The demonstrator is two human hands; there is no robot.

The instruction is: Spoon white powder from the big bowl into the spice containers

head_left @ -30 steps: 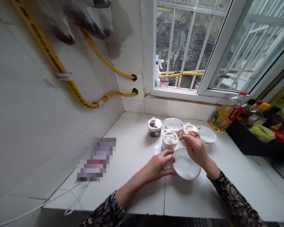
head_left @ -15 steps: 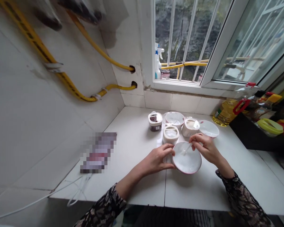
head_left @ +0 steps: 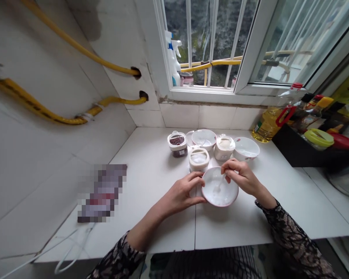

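Note:
My left hand point(head_left: 189, 190) grips the left rim of a white bowl point(head_left: 228, 195), thumb low on its side and fingers at the upper edge. Between the fingertips of my right hand point(head_left: 241, 176) is a small white spoon point(head_left: 218, 186), its tip down inside the bowl. Whitish contents at the bottom of the bowl are hard to make out. Just behind stands a lidded jar of white grains point(head_left: 199, 159). A jar of dark red bits point(head_left: 178, 145) sits to its left, and a jar of pale powder point(head_left: 224, 147) to its right.
Two more white bowls, a rear bowl point(head_left: 204, 136) and a right-hand bowl point(head_left: 247, 149), stand behind the jars. An oil bottle point(head_left: 266, 124) and a black box point(head_left: 293, 149) of condiments are at right. A blurred-out flat object point(head_left: 103, 193) with a white cable point(head_left: 66, 248) lies left.
The camera view has shifted, so the counter things appear further left. Both hands keep their hold, and the spoon's tip sits slightly lower in the bowl.

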